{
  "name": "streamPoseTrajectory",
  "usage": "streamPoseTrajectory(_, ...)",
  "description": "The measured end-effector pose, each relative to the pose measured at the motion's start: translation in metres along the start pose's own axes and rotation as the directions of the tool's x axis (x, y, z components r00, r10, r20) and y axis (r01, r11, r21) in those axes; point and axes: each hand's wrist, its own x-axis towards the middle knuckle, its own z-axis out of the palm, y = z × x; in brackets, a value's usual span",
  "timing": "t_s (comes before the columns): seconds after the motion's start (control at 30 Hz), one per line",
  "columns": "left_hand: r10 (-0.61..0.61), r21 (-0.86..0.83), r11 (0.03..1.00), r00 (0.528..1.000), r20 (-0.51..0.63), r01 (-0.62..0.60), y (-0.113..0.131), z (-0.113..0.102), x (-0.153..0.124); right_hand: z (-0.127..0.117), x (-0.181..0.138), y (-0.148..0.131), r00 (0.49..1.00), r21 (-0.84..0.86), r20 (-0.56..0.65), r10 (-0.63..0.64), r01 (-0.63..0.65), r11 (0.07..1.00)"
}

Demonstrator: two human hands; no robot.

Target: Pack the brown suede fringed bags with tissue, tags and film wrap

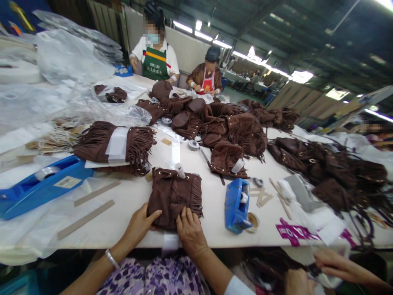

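Observation:
A dark brown fringed bag (164,196) lies at the table's near edge, with metal eyelets along its top and a roll of white paper (180,170) sticking out of the opening. My left hand (139,225) grips its lower left corner, thumb on top and fingers partly hidden beneath. Across the lower front, my right hand (190,231) rests on the fringe with its fingers laid down on the strands. A pale strip (170,242) shows below the bag, between my wrists.
Blue tape dispensers stand left (46,184) and right (236,205). A paper-banded fringed bundle (92,143) lies beyond my left hand. Brown bags (227,127) are heaped across the table. Two people (156,57) work opposite; another person's hands (334,264) are at the lower right.

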Motion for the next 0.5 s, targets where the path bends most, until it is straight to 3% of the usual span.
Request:
streamPoseTrajectory(0.17, -0.001, 0.219, 0.975, 0.996, -0.085, 0.020, 0.010, -0.007, 0.000, -0.005, 0.005, 0.003, 0.994, 0.045, 0.108, 0.025, -0.030, 0.999)
streamPoseTrajectory(0.27, 0.174, 0.356, 0.931, 0.952, -0.251, -0.076, 0.015, -0.007, -0.015, -0.007, 0.006, 0.002, 0.989, 0.055, 0.131, 0.067, -0.075, 0.996)
streamPoseTrajectory(0.33, 0.445, 0.528, 0.810, 0.852, -0.274, -0.254, 0.014, 0.000, -0.026, -0.007, 0.006, 0.001, 0.989, 0.045, 0.119, 0.087, -0.093, 0.995)
streamPoseTrajectory(0.4, 0.707, 0.708, 0.551, 0.698, -0.115, -0.442, 0.007, 0.010, -0.032, -0.005, 0.006, -0.001, 0.990, 0.028, 0.098, 0.099, -0.102, 0.994)
streamPoseTrajectory(0.43, 0.777, 0.755, 0.423, 0.630, -0.017, -0.501, 0.002, 0.014, -0.032, -0.003, 0.006, -0.001, 0.991, 0.019, 0.089, 0.104, -0.106, 0.994)
streamPoseTrajectory(0.5, 0.823, 0.779, 0.287, 0.560, 0.098, -0.558, -0.008, 0.020, -0.029, 0.000, 0.006, -0.002, 0.991, 0.003, 0.078, 0.106, -0.106, 0.994)
